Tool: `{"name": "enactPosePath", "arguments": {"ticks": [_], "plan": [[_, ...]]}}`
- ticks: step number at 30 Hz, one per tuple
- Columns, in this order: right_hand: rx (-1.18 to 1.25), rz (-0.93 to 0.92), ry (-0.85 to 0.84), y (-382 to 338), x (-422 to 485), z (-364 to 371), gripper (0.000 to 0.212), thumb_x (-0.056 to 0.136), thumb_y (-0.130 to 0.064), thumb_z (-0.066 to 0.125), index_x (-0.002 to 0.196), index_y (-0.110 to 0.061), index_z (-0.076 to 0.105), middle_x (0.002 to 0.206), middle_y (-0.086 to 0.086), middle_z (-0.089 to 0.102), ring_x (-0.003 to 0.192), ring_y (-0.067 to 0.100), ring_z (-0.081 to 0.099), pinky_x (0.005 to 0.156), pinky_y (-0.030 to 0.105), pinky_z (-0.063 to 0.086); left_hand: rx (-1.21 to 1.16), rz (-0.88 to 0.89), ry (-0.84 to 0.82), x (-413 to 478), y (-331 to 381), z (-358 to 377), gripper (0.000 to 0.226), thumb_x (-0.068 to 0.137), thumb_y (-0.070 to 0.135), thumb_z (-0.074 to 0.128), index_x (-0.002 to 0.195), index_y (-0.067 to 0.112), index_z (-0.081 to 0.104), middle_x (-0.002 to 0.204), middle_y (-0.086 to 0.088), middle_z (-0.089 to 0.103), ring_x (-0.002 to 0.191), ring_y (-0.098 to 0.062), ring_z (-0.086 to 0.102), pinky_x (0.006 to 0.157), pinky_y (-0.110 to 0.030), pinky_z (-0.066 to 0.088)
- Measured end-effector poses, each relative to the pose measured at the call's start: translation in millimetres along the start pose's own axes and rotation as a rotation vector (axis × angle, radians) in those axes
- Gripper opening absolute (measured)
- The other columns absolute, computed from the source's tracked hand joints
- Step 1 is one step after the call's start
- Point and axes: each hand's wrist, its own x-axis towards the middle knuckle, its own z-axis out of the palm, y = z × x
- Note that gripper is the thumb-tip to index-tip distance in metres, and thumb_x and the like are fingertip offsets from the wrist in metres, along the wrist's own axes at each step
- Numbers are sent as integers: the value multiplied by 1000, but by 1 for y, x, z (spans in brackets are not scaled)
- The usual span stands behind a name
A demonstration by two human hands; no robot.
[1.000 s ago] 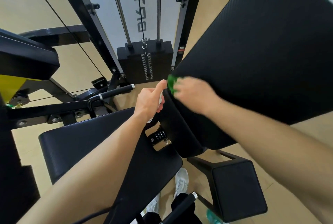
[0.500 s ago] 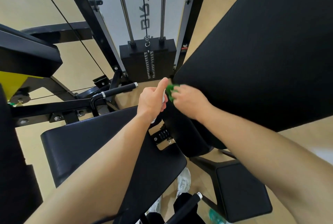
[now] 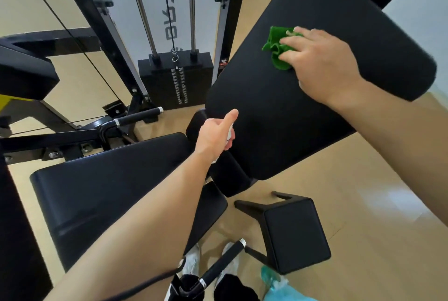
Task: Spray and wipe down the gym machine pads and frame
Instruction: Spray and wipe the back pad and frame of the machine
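A large black back pad (image 3: 278, 119) slants across the upper right. My right hand (image 3: 322, 65) lies on its upper part, fingers curled over a bunched green cloth (image 3: 275, 47) and pressing it to the pad. My left hand (image 3: 215, 134) hovers at the pad's lower left edge, thumb up, gripping a small white spray bottle (image 3: 229, 133) that is mostly hidden in the fist. Below my left forearm lies the black seat pad (image 3: 109, 191).
The weight stack (image 3: 177, 77) with guide rods and cable stands behind, between black frame uprights (image 3: 101, 24). A chrome-tipped handle (image 3: 138, 116) juts out at the left, another handle (image 3: 218, 266) at the bottom. A small black square pad (image 3: 295, 233) sits at the lower right over the wooden floor.
My right hand has swept the green cloth from the pad's lower left edge up and right onto its face. My left hand keeps the bottle near the pad's edge.
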Motion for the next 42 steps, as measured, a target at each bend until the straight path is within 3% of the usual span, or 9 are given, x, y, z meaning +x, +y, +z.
{"name": "enactPosePath", "arguments": {"ticks": [7,11,16,20,25,30,34,39,42], "plan": [[2,17,-15,-3,1,-1,30,83,8,60,108,-2,74,132,20,64,131,43,53,112,51,38,-24,-33,9,-20,-11,28,61,107,42,47,54,12,51,48,-2,53,51,-15,52,76,-34,52],[-17,58,17,-21,2,14,29,86,5,56,108,-3,74,129,19,65,129,42,54,110,48,40,-32,-46,112,-32,-42,32,64,105,53,49,56,13,54,50,-1,55,52,-15,53,75,-34,53],[30,-331,-233,-106,-71,70,44,95,-7,31,100,-8,75,111,12,70,113,38,60,98,46,46,-150,-53,224,-49,-64,23,68,106,55,49,61,4,57,51,-7,52,48,-15,50,65,-32,50],[-19,-696,-428,-103,-120,45,51,94,-14,27,125,-18,68,138,4,60,137,28,48,121,43,26,-232,-47,257,-58,-62,25,68,106,49,48,53,7,53,51,-8,51,47,-16,49,63,-32,48],[-134,-184,-122,-52,-21,49,43,91,-6,33,107,-5,72,124,17,66,125,40,56,110,48,39,-302,-29,287,-61,-67,32,70,108,44,45,48,9,52,47,-5,51,49,-17,51,66,-34,48],[-73,-400,-218,-130,-66,92,42,92,-5,33,96,-4,74,108,15,69,105,38,63,92,45,50,-270,-15,298,-63,-70,29,71,108,45,42,49,6,51,48,-8,50,47,-14,50,66,-32,44],[22,-681,-510,-136,-131,71,37,99,-13,42,125,-13,68,139,8,60,137,30,48,116,44,35,-262,-25,291,-60,-74,30,72,108,48,42,49,9,53,49,-5,52,50,-16,52,67,-34,47],[-82,-232,-152,-70,-63,60,41,90,-7,38,109,-9,73,130,15,64,129,38,54,115,49,35,-250,-49,264,-63,-84,33,73,107,53,41,49,10,53,51,-5,53,55,-20,54,75,-41,52],[-96,-150,-123,-94,-64,67,37,95,-4,39,110,-4,72,127,18,65,122,42,58,109,48,41,-237,-45,271,-67,-85,31,73,106,55,42,50,10,53,51,-5,53,54,-19,54,76,-43,53]]}}
